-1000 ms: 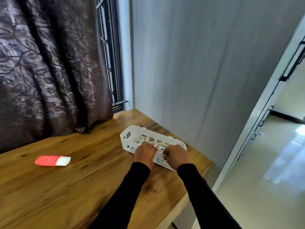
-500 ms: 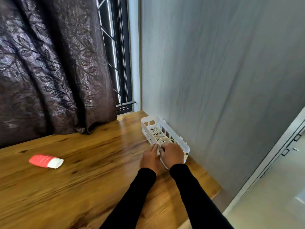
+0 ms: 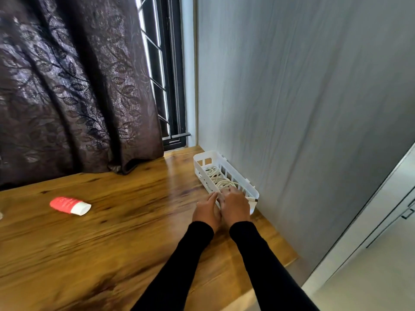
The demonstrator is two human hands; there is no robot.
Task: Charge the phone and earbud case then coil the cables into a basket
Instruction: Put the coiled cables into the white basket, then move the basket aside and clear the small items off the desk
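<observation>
A white slotted plastic basket (image 3: 224, 171) sits on the wooden table (image 3: 112, 232) against the grey wall, with white coiled cables (image 3: 219, 178) inside. The left hand (image 3: 207, 212) and right hand (image 3: 235, 207) rest at its near end, fingers seemingly extended, though blurred.

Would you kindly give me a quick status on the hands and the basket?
Left hand and right hand both at near end of white basket. Coiled cables inside; basket beside wall. Grip unclear. Nothing blocking.
</observation>
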